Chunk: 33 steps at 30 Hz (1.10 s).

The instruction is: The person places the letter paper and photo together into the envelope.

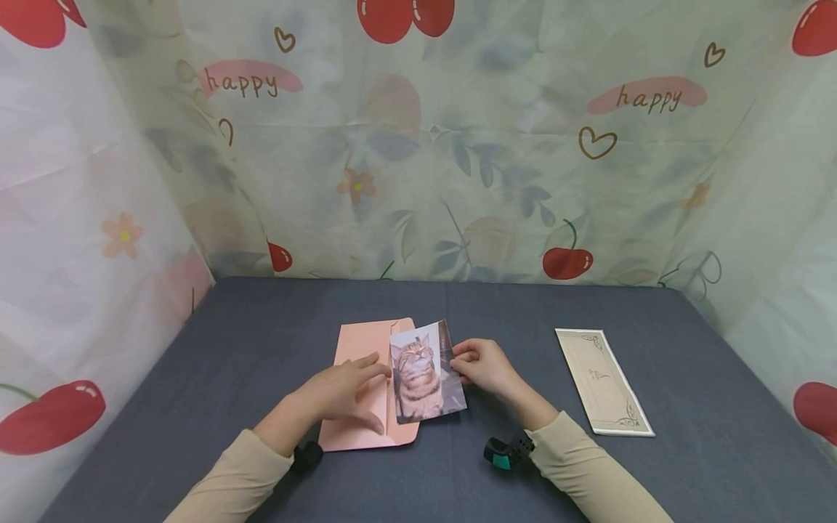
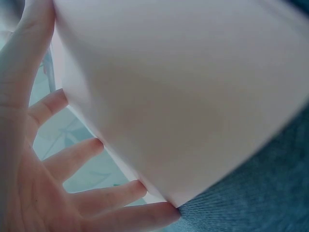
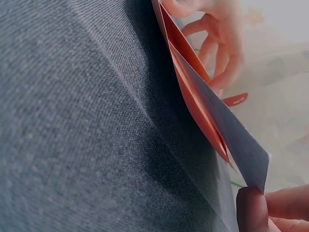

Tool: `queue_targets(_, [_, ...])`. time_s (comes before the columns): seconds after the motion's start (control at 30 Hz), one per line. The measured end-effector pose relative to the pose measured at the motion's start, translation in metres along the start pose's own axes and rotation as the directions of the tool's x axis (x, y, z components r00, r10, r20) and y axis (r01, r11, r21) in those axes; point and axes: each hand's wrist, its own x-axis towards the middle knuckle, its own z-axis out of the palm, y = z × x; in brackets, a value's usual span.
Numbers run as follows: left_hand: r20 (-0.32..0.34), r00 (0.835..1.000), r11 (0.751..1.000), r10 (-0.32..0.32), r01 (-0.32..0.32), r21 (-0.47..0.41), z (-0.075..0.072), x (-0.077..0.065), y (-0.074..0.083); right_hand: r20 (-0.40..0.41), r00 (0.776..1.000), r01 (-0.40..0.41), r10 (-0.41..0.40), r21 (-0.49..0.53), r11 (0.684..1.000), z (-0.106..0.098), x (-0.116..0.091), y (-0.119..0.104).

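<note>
A pink envelope [image 1: 362, 341] lies on the dark table with its opening toward the right. My left hand [image 1: 346, 392] rests over it with fingers and thumb spread; in the left wrist view the nearly straight fingertips [image 2: 137, 186] touch the envelope's edge. Across the opening lies a photo card [image 1: 417, 374] of a striped cat. My right hand [image 1: 487, 367] pinches the card's right edge between thumb and fingers. In the right wrist view the envelope's mouth [image 3: 203, 118] gapes, with the card's pale back [image 3: 231, 128] tilted at it.
A cream card or folder [image 1: 601, 381] with ornate corner decoration lies at the right of the table [image 1: 497, 312]. Patterned curtains [image 1: 425, 145] with cherries and "happy" lettering hang behind the table and at both sides. A thin cord loop [image 1: 702, 272] shows by the back right corner.
</note>
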Motion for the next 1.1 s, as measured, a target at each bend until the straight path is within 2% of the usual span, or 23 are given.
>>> queue_targets(0.57, [0.005,1.0,1.0,-0.008,0.008,0.018,-0.001,0.0,0.001,0.002,1.0,-0.006,0.006,0.011,1.0,0.001,0.0,0.003])
queue_targets(0.93, [-0.015,0.998,0.998,0.057,-0.057,0.008,0.002,0.0,-0.002,0.012,1.0,-0.005,0.005,0.043,0.999,0.006,0.002,0.001])
queue_targets(1.1, [-0.006,0.999,0.999,0.032,-0.032,0.007,0.001,0.001,-0.002,0.011,1.0,0.006,-0.007,0.065,0.998,0.01,0.003,-0.001])
